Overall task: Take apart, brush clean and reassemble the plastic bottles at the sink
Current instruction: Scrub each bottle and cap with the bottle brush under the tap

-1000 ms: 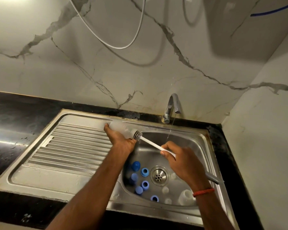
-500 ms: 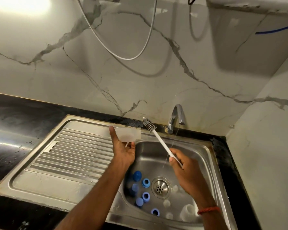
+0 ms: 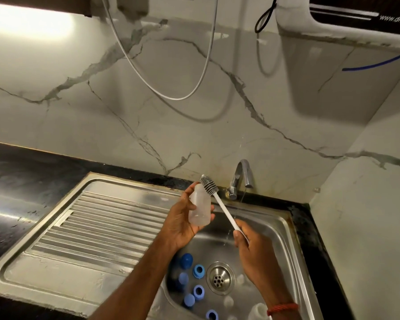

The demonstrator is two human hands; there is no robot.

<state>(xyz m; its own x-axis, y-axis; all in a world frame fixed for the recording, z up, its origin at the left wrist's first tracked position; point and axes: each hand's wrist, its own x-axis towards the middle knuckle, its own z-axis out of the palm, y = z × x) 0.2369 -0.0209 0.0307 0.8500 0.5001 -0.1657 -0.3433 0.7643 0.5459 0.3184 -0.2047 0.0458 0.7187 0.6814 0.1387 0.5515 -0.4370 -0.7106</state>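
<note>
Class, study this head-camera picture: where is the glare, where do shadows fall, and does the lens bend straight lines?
Head view: blown-out glare top left on the white veined marble wall; the hanging white cable throws a looped shadow there; the wide lens slightly bows the black stone counter; the translucent plastic bottle looks sharp.

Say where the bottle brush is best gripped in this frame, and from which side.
Probably low on the white handle of the bottle brush, coming from the right, where the right hand wraps it. The brush slants up and left, its bristled head beside the bottle held in the left hand. That end is crowded, while the bare shaft offers leverage.
</note>
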